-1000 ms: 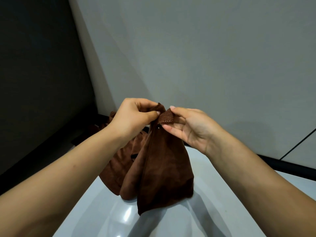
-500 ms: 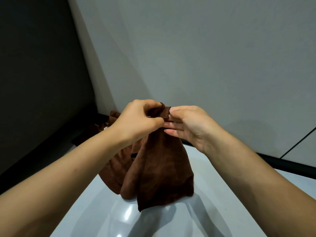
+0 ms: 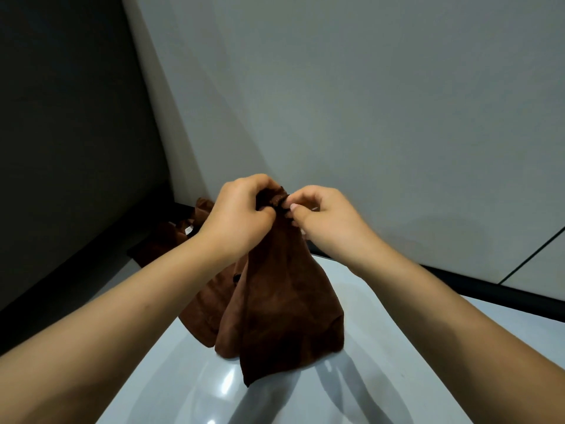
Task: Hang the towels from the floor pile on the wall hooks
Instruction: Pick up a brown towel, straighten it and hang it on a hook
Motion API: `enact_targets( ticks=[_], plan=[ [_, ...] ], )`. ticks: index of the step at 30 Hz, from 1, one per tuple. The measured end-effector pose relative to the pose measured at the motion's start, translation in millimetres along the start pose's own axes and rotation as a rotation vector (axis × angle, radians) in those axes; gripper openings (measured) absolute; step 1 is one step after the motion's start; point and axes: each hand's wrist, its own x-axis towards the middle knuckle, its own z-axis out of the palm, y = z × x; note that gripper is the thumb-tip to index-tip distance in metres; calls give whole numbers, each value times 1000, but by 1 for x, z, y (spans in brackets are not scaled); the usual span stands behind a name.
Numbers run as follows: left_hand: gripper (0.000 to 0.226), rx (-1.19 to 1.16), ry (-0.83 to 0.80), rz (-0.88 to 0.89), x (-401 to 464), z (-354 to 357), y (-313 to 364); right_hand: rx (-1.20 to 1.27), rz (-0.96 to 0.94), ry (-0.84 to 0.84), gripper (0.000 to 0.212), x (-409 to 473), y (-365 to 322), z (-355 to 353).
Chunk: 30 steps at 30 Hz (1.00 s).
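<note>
Holding, head view, centre of frame: your left hand [image 3: 237, 214] and right hand [image 3: 321, 214] both have fingers curled tight on the top corner of one brown towel [image 3: 284, 304], which hangs free above the glossy floor [image 3: 382, 347].

Item, left of centre: remaining towel pile [image 3: 180, 240] against the dark skirting, partly hidden by your left forearm.

Item absent: no wall hooks in frame; the grey wall [image 3: 367, 102] shows bare.

Risks, judged: the pinch is small, so the towel may slip out when you lift; the bunched corner may hide any hanging loop; the trailing hem may drag the floor.
</note>
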Motion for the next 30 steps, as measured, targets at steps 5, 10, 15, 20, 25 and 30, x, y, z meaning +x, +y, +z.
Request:
enact_targets(
  ticks=[5, 10, 15, 20, 25, 30],
  plan=[
    [36, 11, 49, 31, 9, -9, -2, -138, -196, 69, 19, -5, 5, -3],
    [33, 29, 99, 80, 14, -17, 8, -84, -293, 23, 16, -8, 3, 5],
    [31, 40, 149, 117, 15, -23, 15, -1, -307, 2, 22, -11, 1, 14],
    [30, 29, 171, 149, 16, -29, 21, 103, -234, -131, 16, -26, 10, 32],
    [32, -19, 164, 183, 15, -31, 24, 143, -127, -241, 42, -31, 28, 55],
    [32, -77, 230, 179, 16, -36, 28, 110, 21, -322, 49, -41, 51, 81]
  ],
)
